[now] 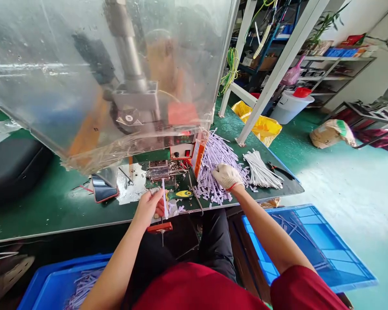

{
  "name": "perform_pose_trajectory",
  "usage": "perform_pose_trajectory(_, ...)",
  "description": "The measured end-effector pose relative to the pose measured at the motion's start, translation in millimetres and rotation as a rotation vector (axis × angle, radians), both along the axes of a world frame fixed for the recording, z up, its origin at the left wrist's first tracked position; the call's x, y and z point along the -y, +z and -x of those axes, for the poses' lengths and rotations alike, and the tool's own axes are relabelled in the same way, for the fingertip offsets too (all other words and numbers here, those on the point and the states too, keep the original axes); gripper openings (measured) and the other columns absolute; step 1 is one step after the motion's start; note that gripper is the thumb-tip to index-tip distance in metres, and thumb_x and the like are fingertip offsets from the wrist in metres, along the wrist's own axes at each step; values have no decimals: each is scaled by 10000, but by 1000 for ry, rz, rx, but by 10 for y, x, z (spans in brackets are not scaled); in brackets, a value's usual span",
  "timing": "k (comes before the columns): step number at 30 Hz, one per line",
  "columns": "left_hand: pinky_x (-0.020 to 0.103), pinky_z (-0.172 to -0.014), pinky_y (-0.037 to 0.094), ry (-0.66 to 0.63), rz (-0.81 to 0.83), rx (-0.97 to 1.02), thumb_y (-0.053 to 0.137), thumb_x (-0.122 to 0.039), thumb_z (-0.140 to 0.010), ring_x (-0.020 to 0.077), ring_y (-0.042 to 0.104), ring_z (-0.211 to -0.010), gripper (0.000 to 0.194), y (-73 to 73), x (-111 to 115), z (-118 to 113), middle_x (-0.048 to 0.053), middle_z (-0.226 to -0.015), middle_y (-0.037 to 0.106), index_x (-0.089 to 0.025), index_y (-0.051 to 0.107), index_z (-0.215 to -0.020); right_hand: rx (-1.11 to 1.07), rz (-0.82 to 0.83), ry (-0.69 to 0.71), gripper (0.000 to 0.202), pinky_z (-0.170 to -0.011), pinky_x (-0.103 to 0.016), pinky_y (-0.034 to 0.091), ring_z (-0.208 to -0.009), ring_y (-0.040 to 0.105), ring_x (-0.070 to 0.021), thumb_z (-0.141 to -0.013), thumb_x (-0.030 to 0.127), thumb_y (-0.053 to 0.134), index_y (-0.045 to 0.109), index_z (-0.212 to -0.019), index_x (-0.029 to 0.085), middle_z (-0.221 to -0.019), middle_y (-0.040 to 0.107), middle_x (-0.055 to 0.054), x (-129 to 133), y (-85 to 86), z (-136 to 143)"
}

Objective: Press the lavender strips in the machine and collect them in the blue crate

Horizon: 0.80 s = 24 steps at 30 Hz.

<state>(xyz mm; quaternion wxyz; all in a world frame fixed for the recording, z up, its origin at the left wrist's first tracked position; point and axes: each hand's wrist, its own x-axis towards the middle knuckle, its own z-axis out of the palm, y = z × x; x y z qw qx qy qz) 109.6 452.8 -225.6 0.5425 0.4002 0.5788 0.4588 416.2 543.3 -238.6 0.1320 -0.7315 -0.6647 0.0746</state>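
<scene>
My bare left hand (151, 206) is at the table's front edge, its thumb and fingers closed on a narrow pale strip (164, 202) that stands nearly upright. Just beyond it sits a small metal fixture (158, 171) under the machine's press head. A yellow-and-green tool handle (183, 194) lies to the right of that hand. My right hand (228, 176), in a white knitted glove, rests on a large heap of lilac strips (215, 150). Its fingers are bent together into the heap; what they grip, if anything, is hidden.
A clear plastic guard (84, 86) hangs over the machine. Right of the heap lie a bundle of white strips (261, 170) and pliers (281, 171). A phone (104, 188) lies left. Blue crates (336, 241) stand below on both sides. A red-ended part (160, 227) juts out below the table edge.
</scene>
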Motion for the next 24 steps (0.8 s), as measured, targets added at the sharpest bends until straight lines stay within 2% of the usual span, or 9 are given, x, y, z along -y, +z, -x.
perform_pose_trajectory(3,220,-327,448,-7,6,-3,806,-578,-648,133,556,-362,521,-29,-43,-17,-28,-485,582,-117,688,-861,-46,14,-19,326,-715,-293,444,-873,692,-255,-909,349,476,716,-998,146,-928,734,-152,-7,10,5)
perform_pose_trajectory(8,228,-327,447,-39,13,11,801,-505,-683,133,554,-349,407,-71,-102,15,-9,-503,615,-134,689,-809,-4,-31,18,414,-725,-312,452,-874,694,-277,-917,470,492,699,-1055,139,-942,728,-162,1,-10,69)
perform_pose_trajectory(11,199,-320,409,-40,22,63,809,-470,-678,105,518,-339,372,-21,-99,19,-26,-480,585,-134,683,-776,42,-26,26,336,-712,-314,446,-860,688,-275,-902,373,495,706,-1012,136,-949,725,-170,-63,-8,103)
perform_pose_trajectory(14,164,-324,351,-58,16,196,824,-456,-663,71,480,-344,367,73,-70,40,-38,-464,550,-130,668,-732,-99,-5,15,279,-681,-289,434,-808,669,-242,-876,332,497,711,-936,164,-871,725,-120,-136,39,30)
perform_pose_trajectory(18,154,-328,284,-156,5,368,822,-431,-689,45,429,-330,345,148,0,113,-43,-456,528,-130,654,-700,-312,-34,-9,328,-643,-261,418,-727,636,-196,-878,416,501,705,-941,166,-792,706,-70,-132,68,-69)
perform_pose_trajectory(21,153,-333,257,-187,-3,423,804,-400,-731,45,427,-330,309,128,69,165,-40,-447,520,-130,656,-704,-191,-53,30,376,-661,-280,412,-776,638,-221,-877,479,516,704,-979,169,-846,708,-95,-81,13,14)
perform_pose_trajectory(24,150,-341,250,-157,-31,454,792,-387,-757,37,408,-337,288,97,143,216,-44,-451,513,-132,663,-722,-98,-58,16,285,-673,-285,408,-795,639,-227,-867,373,516,698,-949,170,-875,705,-115,-83,-51,140)
